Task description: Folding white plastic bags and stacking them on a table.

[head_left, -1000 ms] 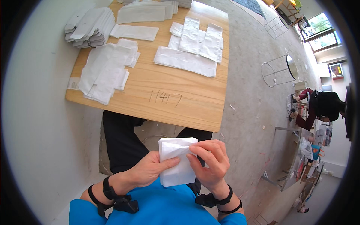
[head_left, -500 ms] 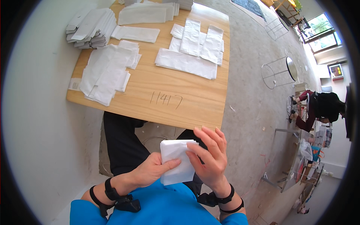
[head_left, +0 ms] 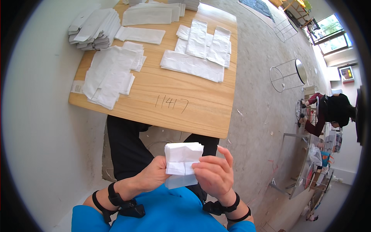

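Shifting since the earlier frame: white flap (head_left: 177, 168), now crossing your paper packet (head_left: 184, 152), lower centre; fold apparently unfinished. Upper left: paper stack (head_left: 98, 27), lying unheld; done or pending, unclear. Lower centre: your left hand (head_left: 154, 174) is gripping the packet; rightward, your right hand (head_left: 212, 176) is touching the flap, fingers half-curled; pinching, cannot tell.

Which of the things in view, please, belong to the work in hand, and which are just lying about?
In the work:
- White paper stack, held in the left hand, touched by the right hand
- Probably the similar white pieces on the wooden table

Apparently just about:
- Round-seated stool
- Paper scrap on the floor
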The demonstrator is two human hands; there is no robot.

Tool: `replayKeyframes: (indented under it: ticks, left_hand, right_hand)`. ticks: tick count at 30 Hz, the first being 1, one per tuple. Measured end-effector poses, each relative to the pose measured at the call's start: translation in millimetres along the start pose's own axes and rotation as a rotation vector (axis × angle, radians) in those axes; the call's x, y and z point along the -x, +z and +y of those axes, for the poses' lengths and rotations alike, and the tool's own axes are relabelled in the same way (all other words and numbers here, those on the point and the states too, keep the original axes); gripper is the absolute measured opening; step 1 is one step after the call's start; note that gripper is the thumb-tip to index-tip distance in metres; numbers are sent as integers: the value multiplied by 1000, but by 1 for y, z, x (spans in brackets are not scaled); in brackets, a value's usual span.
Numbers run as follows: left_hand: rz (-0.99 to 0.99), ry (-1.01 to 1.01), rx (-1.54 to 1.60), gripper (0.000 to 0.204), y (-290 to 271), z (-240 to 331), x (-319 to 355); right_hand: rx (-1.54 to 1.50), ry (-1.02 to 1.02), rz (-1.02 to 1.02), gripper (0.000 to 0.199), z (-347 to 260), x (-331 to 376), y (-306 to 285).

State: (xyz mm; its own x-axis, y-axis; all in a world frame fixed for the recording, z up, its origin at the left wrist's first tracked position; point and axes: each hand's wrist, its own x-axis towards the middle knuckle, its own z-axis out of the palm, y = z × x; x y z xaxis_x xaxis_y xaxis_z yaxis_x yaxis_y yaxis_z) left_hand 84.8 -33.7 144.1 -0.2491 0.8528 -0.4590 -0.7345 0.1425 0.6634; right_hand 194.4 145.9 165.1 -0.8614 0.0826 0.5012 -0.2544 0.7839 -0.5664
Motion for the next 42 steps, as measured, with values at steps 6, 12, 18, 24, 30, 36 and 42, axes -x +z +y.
replayKeyframes:
  ticks: [6, 12, 18, 24, 30, 36, 42]
  left_hand:
    - [107, -171, 104, 31, 0, 6, -5]
    - [149, 90, 453, 46, -2, 12, -28]
    - [259, 368, 292, 44, 0, 19, -39]
    - [298, 368, 392, 40, -7, 23, -41]
    - [419, 288, 436, 31, -16, 19, -39]
    - [381, 171, 429, 32, -15, 23, -32]
    - [315, 62, 422, 36, -8, 24, -23]
  right_hand:
    - [-598, 621, 94, 69, 13, -8, 14]
    - [-1767, 1071, 71, 84, 16, 28, 36]
    - [-1481, 1172, 286, 25, 5, 8, 56]
    - [-1355, 1212, 404, 17, 0, -2, 64]
    - [-1377, 1214, 371, 22, -4, 1, 58]
    - [-1948, 999, 209, 80, 8, 3, 34]
    - [-1219, 588, 28, 100, -4, 14, 21]
